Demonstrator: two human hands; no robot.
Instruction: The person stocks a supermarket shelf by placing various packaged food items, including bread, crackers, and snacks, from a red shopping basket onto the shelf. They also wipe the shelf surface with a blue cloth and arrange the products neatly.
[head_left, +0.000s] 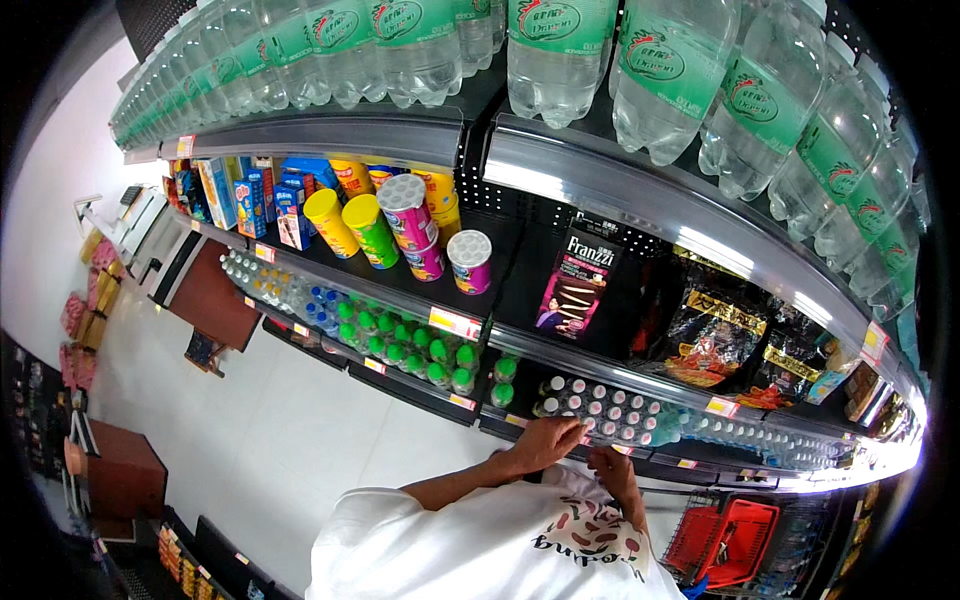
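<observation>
My left hand (551, 442) is at the front edge of a low shelf, fingers curled, beside a block of white-capped bottles (598, 409). Its fingertips overlap the front caps; whether they touch them is unclear. My right hand (613, 469) hangs just below the same shelf edge, close to my white shirt (480, 540), with its fingers bent. No object shows in either hand, but the palms are hidden. Left of the white caps stand two green-capped bottles (504, 381), and to the right a row of clear water bottles (739, 431).
Large green-labelled bottles (559, 45) line the top shelf. Below them are snack canisters (471, 262), a black biscuit box (579, 277) and black snack bags (712, 337). A red basket (742, 544) sits in a wire cart (686, 525) at lower right. Brown counters (214, 292) stand left.
</observation>
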